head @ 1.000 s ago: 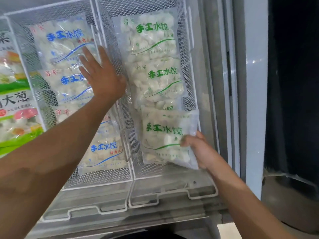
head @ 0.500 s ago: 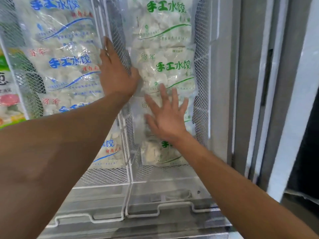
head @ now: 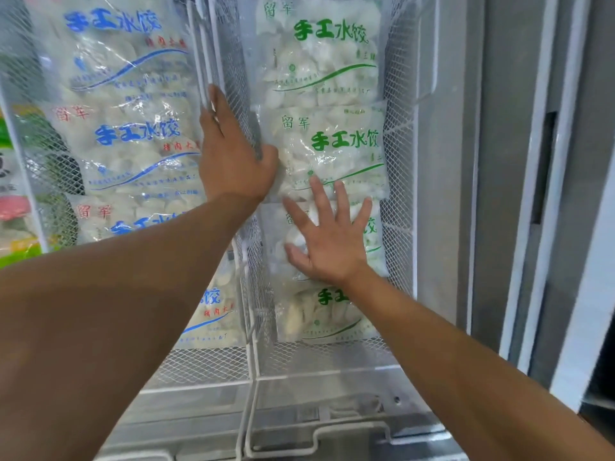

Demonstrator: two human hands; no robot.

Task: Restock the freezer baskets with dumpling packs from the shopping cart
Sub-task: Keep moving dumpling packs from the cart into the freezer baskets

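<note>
Right hand (head: 327, 241) flat, fingers spread, pressing green-print dumpling pack (head: 332, 261) in right wire basket (head: 397, 181), left hand (head: 233, 154) on basket divider, thumb touching upper green pack (head: 336, 151), blue-print packs (head: 133, 144) in left basket (head: 199, 364)

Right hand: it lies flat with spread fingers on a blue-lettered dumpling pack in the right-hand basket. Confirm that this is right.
Not quite. The head view shows the right hand flat with spread fingers in the right-hand basket, but the dumpling pack under it has green lettering. The blue-lettered packs lie in the neighbouring basket to the left.
</note>
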